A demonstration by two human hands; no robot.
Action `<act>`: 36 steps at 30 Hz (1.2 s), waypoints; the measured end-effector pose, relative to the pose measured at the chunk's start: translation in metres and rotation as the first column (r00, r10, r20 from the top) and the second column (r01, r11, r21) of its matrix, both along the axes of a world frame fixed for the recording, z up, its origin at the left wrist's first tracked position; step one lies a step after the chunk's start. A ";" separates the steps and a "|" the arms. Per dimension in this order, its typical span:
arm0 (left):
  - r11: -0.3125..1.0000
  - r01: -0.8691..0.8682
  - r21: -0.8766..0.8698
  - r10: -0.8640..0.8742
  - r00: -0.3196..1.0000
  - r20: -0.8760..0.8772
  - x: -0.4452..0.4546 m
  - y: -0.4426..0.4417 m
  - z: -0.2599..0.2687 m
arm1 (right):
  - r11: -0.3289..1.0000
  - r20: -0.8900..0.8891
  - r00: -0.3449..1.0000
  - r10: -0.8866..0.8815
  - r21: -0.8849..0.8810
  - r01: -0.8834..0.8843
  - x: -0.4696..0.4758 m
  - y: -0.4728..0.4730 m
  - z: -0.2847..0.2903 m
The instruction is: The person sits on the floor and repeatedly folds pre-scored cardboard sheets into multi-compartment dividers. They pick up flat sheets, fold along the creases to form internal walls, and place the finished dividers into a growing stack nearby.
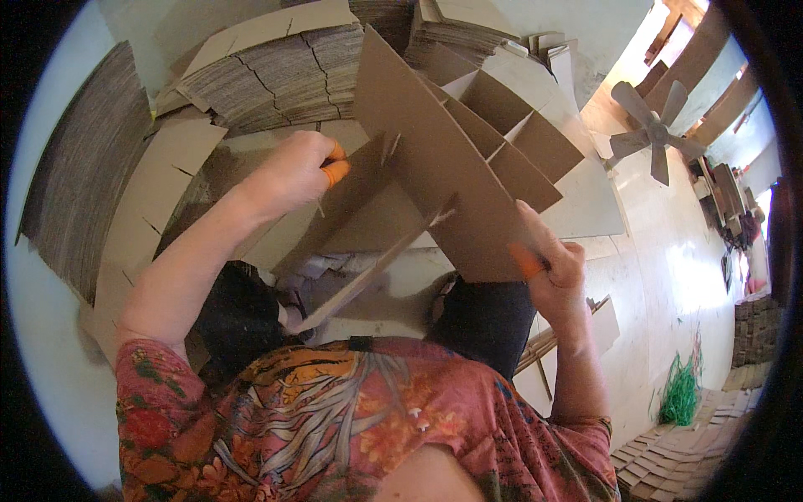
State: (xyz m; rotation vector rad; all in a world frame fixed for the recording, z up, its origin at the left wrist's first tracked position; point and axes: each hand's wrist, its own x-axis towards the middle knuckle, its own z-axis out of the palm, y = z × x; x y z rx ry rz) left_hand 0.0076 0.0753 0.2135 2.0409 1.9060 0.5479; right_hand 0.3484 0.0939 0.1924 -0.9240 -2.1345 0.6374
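Observation:
My right hand [555, 270] grips the lower right edge of a large brown cardboard panel [433, 157], thumb along its edge, with an orange cover on a finger. Cardboard strips cross the panel, forming a slotted divider [521, 119] with open cells on the far side. Two strips stick out on the near side, one reaching down towards my lap. My left hand [313, 164] is curled at the left, orange covers on two fingers, beside the left strip [351, 194]. Whether its fingertips pinch anything is hidden.
Tall stacks of cardboard sheets [276, 81] stand at the back and left [88, 169]. Slotted pale sheets [160, 207] lie at the left. A fan [657, 133] is at the right. Green strands [679, 392] lie near rows of cardboard pieces [684, 445] at the lower right.

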 end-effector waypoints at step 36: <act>0.871 -0.256 0.420 0.339 0.931 -0.135 -0.176 0.169 0.028 | 0.767 0.050 0.960 -0.276 0.613 0.188 -0.034 0.118 -0.022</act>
